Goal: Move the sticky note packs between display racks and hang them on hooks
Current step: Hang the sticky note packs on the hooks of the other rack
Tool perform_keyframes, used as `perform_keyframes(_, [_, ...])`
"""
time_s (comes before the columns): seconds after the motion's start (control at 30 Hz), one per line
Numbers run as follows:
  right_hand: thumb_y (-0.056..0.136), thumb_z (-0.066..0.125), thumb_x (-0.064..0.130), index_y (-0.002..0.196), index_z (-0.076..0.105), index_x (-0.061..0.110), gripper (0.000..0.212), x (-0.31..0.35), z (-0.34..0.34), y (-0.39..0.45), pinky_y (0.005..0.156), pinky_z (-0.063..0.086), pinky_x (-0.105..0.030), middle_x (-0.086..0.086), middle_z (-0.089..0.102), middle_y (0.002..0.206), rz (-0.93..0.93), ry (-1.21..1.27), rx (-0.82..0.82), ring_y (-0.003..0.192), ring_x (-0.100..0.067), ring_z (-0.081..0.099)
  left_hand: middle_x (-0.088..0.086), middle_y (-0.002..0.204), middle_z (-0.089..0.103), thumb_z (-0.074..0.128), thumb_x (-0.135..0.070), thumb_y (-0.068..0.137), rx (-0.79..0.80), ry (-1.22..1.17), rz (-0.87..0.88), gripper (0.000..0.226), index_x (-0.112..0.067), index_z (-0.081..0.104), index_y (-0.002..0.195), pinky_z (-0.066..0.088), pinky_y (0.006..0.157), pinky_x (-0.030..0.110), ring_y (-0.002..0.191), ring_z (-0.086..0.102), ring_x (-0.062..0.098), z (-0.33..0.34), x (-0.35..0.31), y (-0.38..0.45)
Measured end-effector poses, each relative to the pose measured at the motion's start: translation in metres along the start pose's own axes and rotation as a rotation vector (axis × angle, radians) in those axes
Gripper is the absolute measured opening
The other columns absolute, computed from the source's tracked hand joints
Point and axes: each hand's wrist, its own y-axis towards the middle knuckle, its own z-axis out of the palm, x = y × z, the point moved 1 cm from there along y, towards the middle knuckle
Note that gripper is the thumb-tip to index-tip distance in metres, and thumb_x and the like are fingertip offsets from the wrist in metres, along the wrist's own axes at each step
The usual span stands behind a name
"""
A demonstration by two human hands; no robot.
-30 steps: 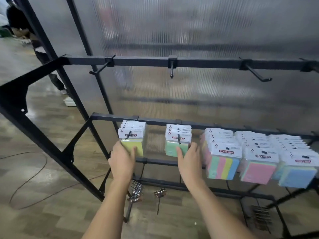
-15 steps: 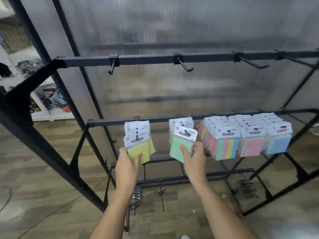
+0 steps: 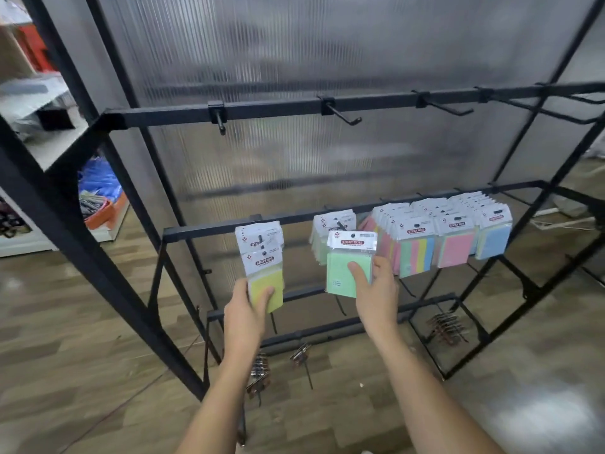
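Whereas both packs hung hooked a second ago, right hand [image 3: 376,290] grip now holds green pack [image 3: 348,267] free, left hand [image 3: 247,309] grip yellow pack [image 3: 265,285]; black rack [image 3: 294,109], wood floor [image 3: 82,339]

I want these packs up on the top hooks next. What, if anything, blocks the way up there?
Nothing visible does. The green pack in the right hand and the yellow pack in the left hand have open space up to the bare top hooks.

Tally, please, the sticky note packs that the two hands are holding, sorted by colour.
yellow pack, held by the left hand: 1
green pack, held by the right hand: 1
Total: 2
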Motion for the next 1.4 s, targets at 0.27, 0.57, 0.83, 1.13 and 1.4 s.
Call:
perform_keyframes(0.27, [0.096,0.065,0.022,0.105,0.051,0.021,0.017,-0.004,-0.014,-0.016,0.064,0.041,-0.001,0.025,0.057,0.093,0.009,0.056,-0.021,0.085,0.015,0.054,-0.010,0.098,0.069,0.079,-0.026,0.082,0.039,-0.187,0.032,0.032,-0.020,0.055,0.102,0.053,0.076,0.027,0.090,0.066,0.003,0.006,-0.012,-0.028])
perform_keyframes(0.57, [0.097,0.062,0.032,0.093,0.050,0.021,0.017,-0.059,-0.121,-0.009,0.062,0.044,-0.029,0.013,0.058,0.076,0.156,-0.038,-0.268,0.070,-0.001,0.056,-0.009,0.089,0.070,0.086,-0.020,0.073,0.427,-0.181,0.088,0.035,-0.023,0.058,0.093,0.049,0.067,0.017,0.076,0.063,-0.004,0.119,-0.048,-0.059])
perform_keyframes(0.83, [0.100,0.058,0.023,0.097,0.048,0.012,0.016,-0.124,-0.276,-0.003,0.053,0.040,-0.009,0.011,0.053,0.077,0.357,-0.117,-0.565,0.067,-0.001,0.052,-0.006,0.084,0.070,0.086,-0.024,0.074,0.783,-0.181,0.189,0.033,-0.019,0.058,0.092,0.049,0.065,0.030,0.072,0.062,0.008,0.269,-0.114,-0.120])
perform_keyframes(1.13, [0.099,0.060,0.025,0.089,0.045,0.010,0.023,-0.190,-0.463,0.029,0.053,0.039,-0.009,0.006,0.050,0.068,0.501,-0.225,-0.814,0.061,-0.004,0.047,-0.003,0.080,0.065,0.087,-0.024,0.071,1.053,-0.147,0.264,0.036,-0.023,0.053,0.085,0.049,0.070,0.039,0.075,0.060,0.021,0.466,-0.203,-0.212])
perform_keyframes(1.4, [0.097,0.060,0.038,0.099,0.052,0.016,0.023,-0.251,-0.603,0.055,0.071,0.050,-0.038,0.001,0.065,0.088,0.601,-0.202,-0.990,0.081,-0.022,0.063,0.021,0.087,0.063,0.087,-0.019,0.072,1.263,-0.146,0.293,0.037,-0.016,0.054,0.089,0.042,0.059,0.019,0.073,0.056,0.027,0.619,-0.278,-0.299])
